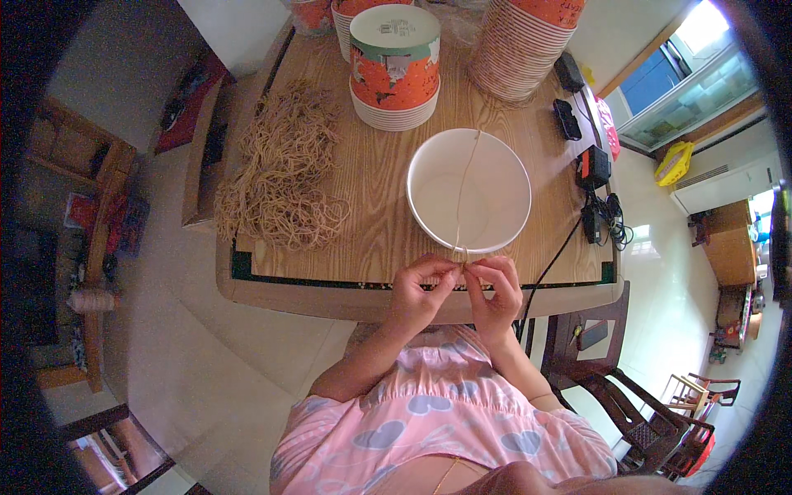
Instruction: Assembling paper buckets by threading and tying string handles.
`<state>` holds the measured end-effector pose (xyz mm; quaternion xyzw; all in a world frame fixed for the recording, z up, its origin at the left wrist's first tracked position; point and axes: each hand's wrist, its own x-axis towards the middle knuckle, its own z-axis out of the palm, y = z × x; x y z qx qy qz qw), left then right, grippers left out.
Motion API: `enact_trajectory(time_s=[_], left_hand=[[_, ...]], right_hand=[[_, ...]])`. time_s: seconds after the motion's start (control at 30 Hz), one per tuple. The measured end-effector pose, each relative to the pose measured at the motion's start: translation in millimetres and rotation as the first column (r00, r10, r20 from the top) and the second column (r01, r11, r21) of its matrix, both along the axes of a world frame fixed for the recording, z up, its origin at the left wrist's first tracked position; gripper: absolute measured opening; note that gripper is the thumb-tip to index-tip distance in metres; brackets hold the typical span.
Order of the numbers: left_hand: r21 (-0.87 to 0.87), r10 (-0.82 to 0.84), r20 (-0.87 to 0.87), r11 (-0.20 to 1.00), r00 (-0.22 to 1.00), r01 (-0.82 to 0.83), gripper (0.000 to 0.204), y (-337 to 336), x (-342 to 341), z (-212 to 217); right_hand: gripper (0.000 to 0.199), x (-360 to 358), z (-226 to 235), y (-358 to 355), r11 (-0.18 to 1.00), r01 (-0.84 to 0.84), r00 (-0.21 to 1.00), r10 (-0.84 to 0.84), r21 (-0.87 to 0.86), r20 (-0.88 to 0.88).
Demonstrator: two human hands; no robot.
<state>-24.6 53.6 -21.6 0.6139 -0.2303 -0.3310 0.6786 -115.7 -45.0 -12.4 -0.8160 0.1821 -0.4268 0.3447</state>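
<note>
A white paper bowl (495, 214) sits on the wooden table (371, 173) near its front edge. A thin tan rubber band (464, 186) is stretched across the bowl's mouth from the far rim to the near rim. My left hand (419, 290) and my right hand (497, 290) meet at the near rim, both pinching the band's near end between thumb and fingers. The fingertips of the two hands almost touch.
A big loose heap of tan rubber bands (285, 169) lies at the table's left. Stacks of orange-and-white paper bowls (394, 70), (521, 45) stand at the back. Black chargers and cables (596, 194) lie along the right edge. A wooden chair (635, 412) stands at lower right.
</note>
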Motion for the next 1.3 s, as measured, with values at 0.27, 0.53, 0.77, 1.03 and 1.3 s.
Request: enact_trajectory(time_s=[0.27, 0.53, 0.77, 1.03, 1.3], left_hand=[[-0.116, -0.012, -0.214, 0.993, 0.977, -0.013, 0.015, -2, 3, 3], [-0.038, -0.11, -0.263, 0.994, 0.959, 0.104, 0.012, -5, 8, 6], [-0.101, -0.115, -0.383, 0.992, 0.917, 0.082, 0.011, -5, 8, -8], [-0.068, -0.033, -0.412, 0.998, 0.91, 0.005, 0.012, -2, 6, -33], [-0.042, -0.024, -0.342, 0.999, 0.939, 0.01, 0.011, -1, 6, -44]], right_hand=[[0.014, -3, 3, 2, 0.999, -0.034, 0.999, 0.035, 0.028, -0.039], [0.017, -7, 0, 2, 0.994, -0.06, 0.995, 0.067, 0.096, -0.071], [0.014, -5, -5, 2, 0.99, -0.056, 0.995, 0.065, 0.126, -0.074], [0.01, -2, -28, -4, 0.934, -0.075, 0.991, 0.108, 0.348, -0.077], [0.009, -1, -32, -3, 0.83, -0.112, 0.984, 0.168, 0.546, -0.053]])
